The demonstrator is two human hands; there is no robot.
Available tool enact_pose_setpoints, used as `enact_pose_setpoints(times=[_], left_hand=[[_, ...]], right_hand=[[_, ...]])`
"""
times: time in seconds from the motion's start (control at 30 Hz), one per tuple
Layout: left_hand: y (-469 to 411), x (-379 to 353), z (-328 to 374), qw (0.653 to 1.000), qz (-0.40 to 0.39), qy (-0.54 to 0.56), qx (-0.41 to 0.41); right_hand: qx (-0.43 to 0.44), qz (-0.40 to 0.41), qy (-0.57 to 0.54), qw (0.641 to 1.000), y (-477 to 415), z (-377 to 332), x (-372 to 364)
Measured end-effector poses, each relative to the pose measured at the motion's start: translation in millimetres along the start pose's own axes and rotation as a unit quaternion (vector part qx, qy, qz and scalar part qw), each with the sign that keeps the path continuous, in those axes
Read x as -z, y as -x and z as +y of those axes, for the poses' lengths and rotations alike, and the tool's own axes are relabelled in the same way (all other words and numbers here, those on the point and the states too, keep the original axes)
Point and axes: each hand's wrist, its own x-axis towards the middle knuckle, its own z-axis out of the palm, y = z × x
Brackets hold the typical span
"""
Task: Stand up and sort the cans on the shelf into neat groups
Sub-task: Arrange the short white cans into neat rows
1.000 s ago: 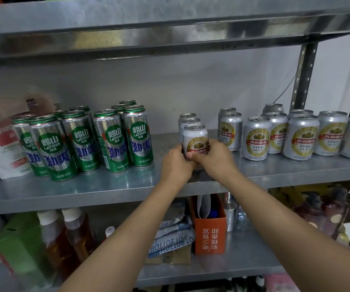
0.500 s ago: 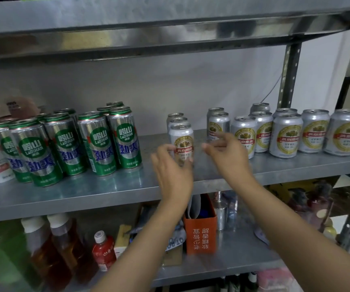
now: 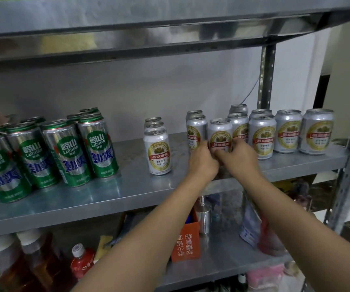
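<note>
While clasped low on both sides, stands upright near the front of the grey sheet-steel shelf (image 3: 127, 197) — the short silver aluminium can with the gold-and-red oval label (image 3: 220, 133). Left hand (image 3: 203, 163) curled round its left wall, right hand (image 3: 240, 159) curled round its right, fingers wrapped across the lower front. Just beside like cans on either side; touching or not, cannot tell.

Judged stiff if full and easily dented if empty, with no way of telling which from here. Smooth, slick wall, so best taken round the mid-body, thumb opposing fingers, rather than by the rim. Probably light enough for one hand. Likely to slide readily on bare steel and to tip if pushed high up — so push low or lift clear.

Elsewhere on the same shelf: a front-to-back file of three matching silver cans (image 3: 159, 152), standing apart to the left. To the right, a row of further silver cans (image 3: 288, 131), some two deep. Well to the left, a cluster of tall green-and-silver cans with blue lettering (image 3: 64, 152), all upright.

On the level below: an open-topped orange cardboard box (image 3: 187, 243) with printed characters, holding something blue, mostly hidden behind the left forearm. Beside it, a small polished steel cylinder (image 3: 204, 216). At far left, clear white-capped bottles of amber liquid (image 3: 33, 260) and a small red bottle with a white cap (image 3: 81, 258).
</note>
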Motion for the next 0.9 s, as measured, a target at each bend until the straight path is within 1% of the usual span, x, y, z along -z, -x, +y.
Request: enact_pose_setpoints(times=[0.17,0.33,0.4,0.5,0.6,0.73,0.9], left_hand=[[5,6,-6,1.000,0.001,0.005,-0.007],[19,14,-4,1.000,-0.018,0.009,0.007],[30,21,-2,1.000,0.008,0.000,-0.003],[49,45,-2,0.996,0.073,-0.023,-0.033],[67,75,-14,0.992,0.115,-0.011,-0.048],[79,106,-35,0.993,0.118,0.003,-0.033],[84,117,-60,0.994,0.110,0.005,-0.019]], right_hand=[[0.019,-0.041,0.040,0.998,-5,-1,3],[0.018,-0.070,0.016,0.997,11,-12,10],[0.034,-0.069,-0.010,0.997,21,-17,12],[0.065,-0.057,-0.048,0.995,39,-36,12],[0.089,-0.065,-0.077,0.991,58,-62,5],[0.093,-0.105,-0.110,0.984,74,-83,-21],[0.085,-0.105,-0.092,0.987,82,-87,-48]])
